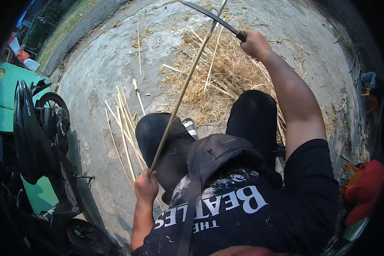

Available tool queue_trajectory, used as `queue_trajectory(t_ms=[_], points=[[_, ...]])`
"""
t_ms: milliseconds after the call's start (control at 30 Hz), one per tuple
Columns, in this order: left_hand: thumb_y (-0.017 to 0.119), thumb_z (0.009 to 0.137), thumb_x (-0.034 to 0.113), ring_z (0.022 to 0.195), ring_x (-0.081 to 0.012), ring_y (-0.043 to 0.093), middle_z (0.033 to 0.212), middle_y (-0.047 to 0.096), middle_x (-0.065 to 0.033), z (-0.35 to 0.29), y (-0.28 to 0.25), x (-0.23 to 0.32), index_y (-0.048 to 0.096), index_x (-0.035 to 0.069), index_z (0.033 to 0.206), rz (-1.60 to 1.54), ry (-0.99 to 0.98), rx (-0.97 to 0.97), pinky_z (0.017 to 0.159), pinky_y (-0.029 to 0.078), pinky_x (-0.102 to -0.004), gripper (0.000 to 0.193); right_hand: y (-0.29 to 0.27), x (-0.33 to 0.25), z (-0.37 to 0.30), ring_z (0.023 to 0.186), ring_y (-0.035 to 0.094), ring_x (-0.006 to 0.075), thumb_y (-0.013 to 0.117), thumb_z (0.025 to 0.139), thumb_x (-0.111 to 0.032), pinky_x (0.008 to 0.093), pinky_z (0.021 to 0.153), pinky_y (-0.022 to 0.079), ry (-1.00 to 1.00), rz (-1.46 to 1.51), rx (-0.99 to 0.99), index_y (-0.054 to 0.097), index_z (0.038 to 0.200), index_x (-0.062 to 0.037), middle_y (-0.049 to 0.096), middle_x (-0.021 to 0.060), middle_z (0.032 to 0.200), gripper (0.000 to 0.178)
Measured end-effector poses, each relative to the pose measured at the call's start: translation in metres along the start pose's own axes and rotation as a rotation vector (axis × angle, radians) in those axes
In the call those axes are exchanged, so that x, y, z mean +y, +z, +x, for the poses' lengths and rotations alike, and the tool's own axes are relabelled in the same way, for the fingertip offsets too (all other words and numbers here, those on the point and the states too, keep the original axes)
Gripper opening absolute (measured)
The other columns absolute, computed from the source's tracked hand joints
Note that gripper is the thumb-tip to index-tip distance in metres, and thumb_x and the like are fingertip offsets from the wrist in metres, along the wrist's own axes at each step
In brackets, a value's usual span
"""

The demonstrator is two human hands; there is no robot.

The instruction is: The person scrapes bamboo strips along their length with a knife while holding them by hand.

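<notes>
Concrete ground (106,55), bag (226,151), contents hidden, stick (181,93), knife (205,11)

The head-worn fisheye looks down, close over the torso (247,217)

Sticks (124,117) lie on the ground (89,149) between motorcycle (34,136) and shavings pile (232,64).

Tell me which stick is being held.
The long stick slanting up from the left grip, crossed in view by the knife; the other sticks lie unheld.
</notes>
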State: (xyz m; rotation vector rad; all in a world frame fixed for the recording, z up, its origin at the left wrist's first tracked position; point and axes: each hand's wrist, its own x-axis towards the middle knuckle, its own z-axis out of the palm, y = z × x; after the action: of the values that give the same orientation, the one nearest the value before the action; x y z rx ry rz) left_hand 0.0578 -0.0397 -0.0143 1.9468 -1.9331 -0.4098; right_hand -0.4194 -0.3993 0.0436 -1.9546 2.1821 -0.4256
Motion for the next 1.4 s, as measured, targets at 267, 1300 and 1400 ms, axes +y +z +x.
queue_trajectory(t_ms=[267,1300,1400], points=[[0.064,0.097,0.017,0.072,-0.0462,0.066,0.074,0.065,-0.024,0.002,-0.003,0.0,0.062,0.003,0.095,-0.101,-0.056,-0.113,0.061,0.051,-0.0502,0.014,0.006,-0.028,-0.064,0.079,0.072,0.0344,0.069,0.085,-0.019,0.0475,0.072,0.057,-0.377,0.028,-0.004,0.067,0.096,-0.0123,0.072,0.0114,0.083,0.013],[0.055,0.106,0.034,0.065,-0.0422,0.062,0.069,0.061,-0.0228,0.014,-0.017,-0.006,0.057,-0.001,0.086,-0.294,-0.114,-0.237,0.06,0.047,-0.044,0.041,-0.004,-0.075,-0.185,0.073,0.069,0.0344,0.077,0.082,-0.023,0.0463,0.066,0.053,-0.484,-0.075,-0.026,0.06,0.09,-0.0121,0.069,0.0094,0.078,0.022],[0.056,0.106,0.034,0.064,-0.0433,0.062,0.068,0.06,-0.0234,0.012,-0.013,0.0,0.056,-0.001,0.085,-0.317,-0.125,-0.198,0.059,0.046,-0.0445,0.041,0.001,-0.094,-0.201,0.074,0.07,0.0357,0.076,0.08,-0.021,0.0465,0.066,0.055,-0.644,-0.016,-0.081,0.06,0.086,-0.0116,0.068,0.0107,0.077,0.019]])
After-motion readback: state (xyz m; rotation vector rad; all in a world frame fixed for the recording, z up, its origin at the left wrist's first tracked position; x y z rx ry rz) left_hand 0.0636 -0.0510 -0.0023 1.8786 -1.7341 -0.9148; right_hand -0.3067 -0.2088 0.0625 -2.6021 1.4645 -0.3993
